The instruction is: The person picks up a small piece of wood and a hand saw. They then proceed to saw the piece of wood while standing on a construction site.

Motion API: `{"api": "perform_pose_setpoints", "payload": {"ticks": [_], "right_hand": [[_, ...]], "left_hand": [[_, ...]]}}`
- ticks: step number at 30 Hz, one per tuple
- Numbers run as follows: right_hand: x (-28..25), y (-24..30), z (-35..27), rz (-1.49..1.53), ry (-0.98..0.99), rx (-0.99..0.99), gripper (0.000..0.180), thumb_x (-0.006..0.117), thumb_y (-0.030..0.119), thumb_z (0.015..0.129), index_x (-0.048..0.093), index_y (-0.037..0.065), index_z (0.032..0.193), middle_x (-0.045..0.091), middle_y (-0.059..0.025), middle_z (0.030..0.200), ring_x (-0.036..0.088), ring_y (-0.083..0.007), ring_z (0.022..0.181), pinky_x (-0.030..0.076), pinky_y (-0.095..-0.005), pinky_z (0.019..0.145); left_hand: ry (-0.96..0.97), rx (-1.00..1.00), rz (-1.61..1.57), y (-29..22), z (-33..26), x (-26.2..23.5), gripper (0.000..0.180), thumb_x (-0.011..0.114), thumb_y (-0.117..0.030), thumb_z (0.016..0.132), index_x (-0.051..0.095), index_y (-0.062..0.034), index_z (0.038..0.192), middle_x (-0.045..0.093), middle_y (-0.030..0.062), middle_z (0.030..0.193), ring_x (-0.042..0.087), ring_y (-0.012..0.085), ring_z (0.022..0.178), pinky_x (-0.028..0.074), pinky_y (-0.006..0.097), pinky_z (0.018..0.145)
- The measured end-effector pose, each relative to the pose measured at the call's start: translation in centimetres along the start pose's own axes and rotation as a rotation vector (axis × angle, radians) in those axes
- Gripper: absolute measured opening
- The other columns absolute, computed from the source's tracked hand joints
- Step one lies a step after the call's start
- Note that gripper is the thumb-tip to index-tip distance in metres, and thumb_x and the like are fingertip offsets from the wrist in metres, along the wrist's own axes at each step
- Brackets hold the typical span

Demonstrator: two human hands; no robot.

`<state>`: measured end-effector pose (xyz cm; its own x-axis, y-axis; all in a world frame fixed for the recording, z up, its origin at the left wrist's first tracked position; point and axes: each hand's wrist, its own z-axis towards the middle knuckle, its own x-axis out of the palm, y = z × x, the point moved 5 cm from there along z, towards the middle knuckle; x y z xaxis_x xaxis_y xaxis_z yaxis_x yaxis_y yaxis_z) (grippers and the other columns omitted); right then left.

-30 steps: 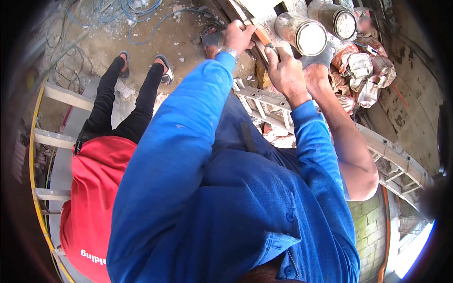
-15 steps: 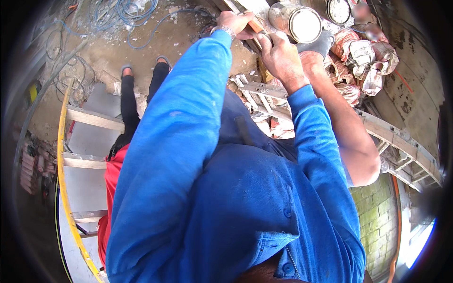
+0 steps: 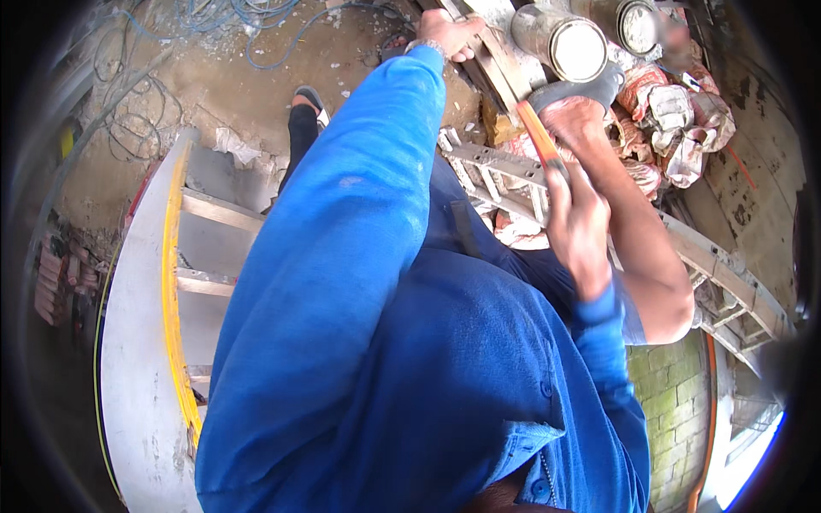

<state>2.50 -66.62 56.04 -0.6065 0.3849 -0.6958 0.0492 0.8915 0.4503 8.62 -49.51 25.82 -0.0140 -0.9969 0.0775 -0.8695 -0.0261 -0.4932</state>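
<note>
My left hand (image 3: 449,36) is closed around a wooden strip (image 3: 503,64) near the top of the view. Pale lengths of timber lie alongside it. My right hand (image 3: 581,218) is closed on a narrow, flat orange tool (image 3: 535,130) with a dark part by the fingers; its exact kind cannot be made out. The tool's far end points up toward the wood, close to its near end. Just right of the strip, my right foot, in a grey shoe (image 3: 590,85), rests below a whitish-lidded bucket (image 3: 577,50).
A second bucket (image 3: 637,27) and red-and-white sacks (image 3: 671,111) stand at the right. An aluminium ladder (image 3: 718,248) runs below them. At left is a white panel with a yellow edge (image 3: 175,299); another person's leg (image 3: 301,137) shows beyond it. Blue cable (image 3: 256,13) coils at the back.
My right hand has drawn back from the wood, down and to the right, bringing the orange tool with it. My left hand stays at the wood. The other person is now mostly hidden.
</note>
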Motion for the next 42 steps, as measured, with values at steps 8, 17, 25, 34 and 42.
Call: {"api": "perform_pose_setpoints", "payload": {"ticks": [8,17,25,34,42], "right_hand": [[0.3,0.5,2.3,-0.001,0.017,0.041,0.022,0.053,0.020,0.103,0.067,0.004,0.110,0.069,-0.0228,0.092,0.069,-0.0405,0.073,0.053,-0.0492,0.063],[6.9,-2.9,9.0,-0.032,-0.001,0.225,0.031,0.052,0.031,0.103,0.066,0.004,0.110,0.069,-0.0271,0.090,0.066,-0.0487,0.086,0.054,-0.0545,0.075],[-4.1,1.6,-5.8,0.050,0.049,0.207,0.029,0.055,0.018,0.103,0.061,-0.001,0.124,0.073,-0.0213,0.089,0.075,-0.0359,0.082,0.058,-0.0399,0.070],[6.3,-3.7,9.6,0.019,0.010,0.261,0.033,0.054,0.033,0.102,0.066,0.003,0.110,0.068,-0.0302,0.088,0.066,-0.0482,0.085,0.053,-0.0534,0.076],[1.7,-2.1,-1.9,-0.066,-0.048,-0.112,0.029,0.053,0.025,0.103,0.063,0.002,0.118,0.069,-0.0222,0.081,0.068,-0.0455,0.070,0.055,-0.0464,0.064]], "left_hand": [[-0.064,-0.010,-0.030,0.5,2.1,0.2,0.037,0.082,-0.026,0.084,0.070,0.0059,0.098,0.073,0.0131,0.086,0.072,0.0193,0.064,0.061,0.030,0.055],[0.058,0.030,-0.193,1.6,1.9,1.1,0.040,0.082,-0.022,0.085,0.064,0.0048,0.107,0.072,0.0156,0.093,0.073,0.0244,0.065,0.063,0.033,0.058],[-0.016,0.017,-0.108,1.3,1.1,0.3,0.043,0.082,-0.024,0.086,0.061,0.0070,0.106,0.072,0.0159,0.096,0.073,0.0245,0.068,0.063,0.033,0.058],[0.051,0.074,-0.110,0.6,1.3,1.0,0.046,0.082,-0.029,0.085,0.064,0.0071,0.108,0.073,0.0162,0.096,0.073,0.0257,0.067,0.062,0.035,0.058],[0.017,0.075,-0.026,-1.2,-1.5,-0.5,0.044,0.081,-0.030,0.086,0.062,0.0077,0.098,0.073,0.0178,0.084,0.073,0.0219,0.066,0.062,0.030,0.059]]}}
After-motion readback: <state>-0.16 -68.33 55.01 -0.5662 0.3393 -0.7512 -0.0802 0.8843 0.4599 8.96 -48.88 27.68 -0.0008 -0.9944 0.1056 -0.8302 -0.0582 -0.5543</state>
